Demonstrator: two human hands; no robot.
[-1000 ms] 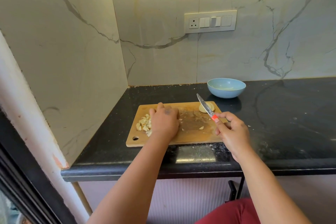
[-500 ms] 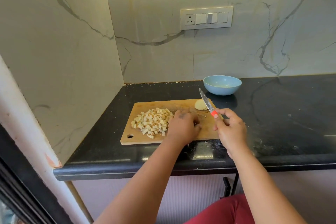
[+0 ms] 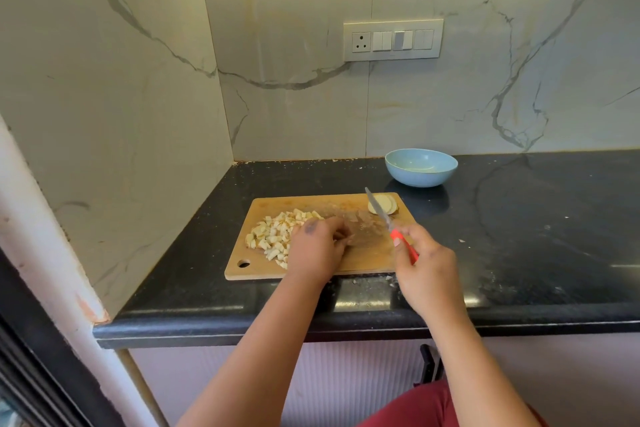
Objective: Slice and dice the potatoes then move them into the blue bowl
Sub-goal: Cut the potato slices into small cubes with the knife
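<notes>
Mostly diced potato [image 3: 277, 232] — pale cubes, heaped.

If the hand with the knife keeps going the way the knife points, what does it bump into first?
Probably the pale potato slices at the wooden cutting board's far right corner. The right hand aims the red-handled knife up-left, its tip near them. Depth is unclear; it might pass above.

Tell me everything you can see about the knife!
The knife is small, with a narrow, pointed silvery blade that looks like metal and a bright orange-red handle that looks like plastic. The right hand grips the handle, covering most of it. The blade slants up and away over the wooden cutting board, its tip in front of the potato slices. Whether it touches them is unclear.
</notes>
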